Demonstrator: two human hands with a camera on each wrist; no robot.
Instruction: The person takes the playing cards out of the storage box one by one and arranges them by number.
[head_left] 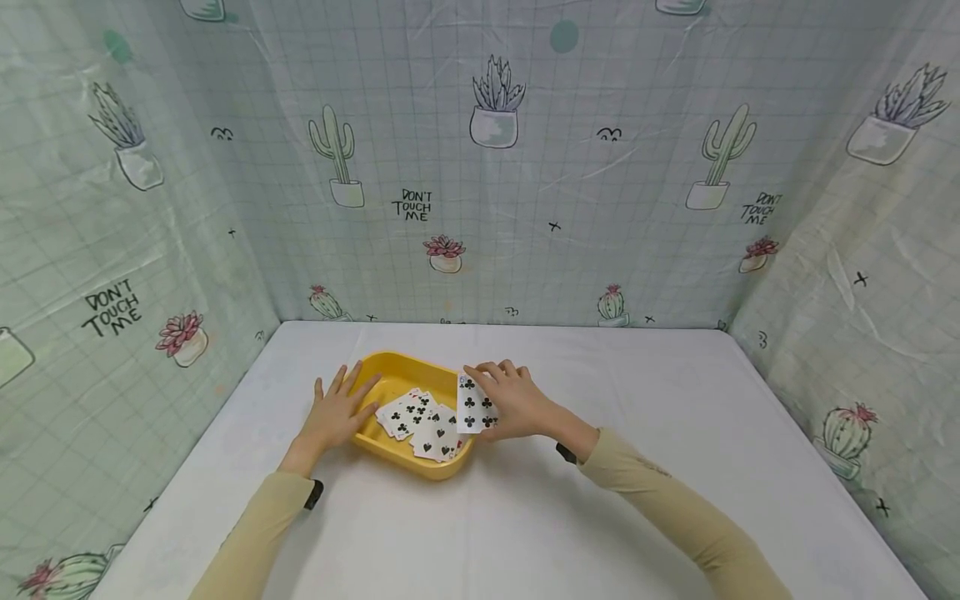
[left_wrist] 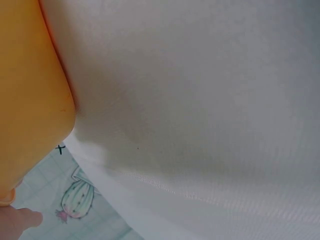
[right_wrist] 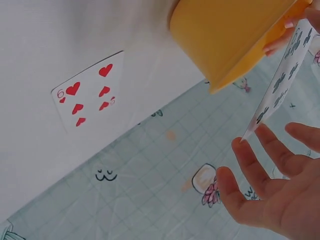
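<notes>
A yellow plastic bin (head_left: 390, 454) stands on the table with several playing cards (head_left: 435, 433) lying loosely inside, face up. My left hand (head_left: 333, 412) rests with spread fingers on the bin's left rim; the left wrist view catches only a bit of a finger (left_wrist: 25, 218) beside the bin's yellow wall (left_wrist: 30, 90). Over the right end of the bin, my right hand (head_left: 517, 402) pinches a six of clubs (head_left: 471, 408) by its edges, held upright with its face toward me. The right wrist view has this card (right_wrist: 280, 80) nearly edge-on at the fingertips.
A six of hearts (right_wrist: 90, 95) lies face up on the white table near the bin in the right wrist view; it is hidden in the head view. Cactus-print cloth (head_left: 555, 167) hangs behind the table and on both sides.
</notes>
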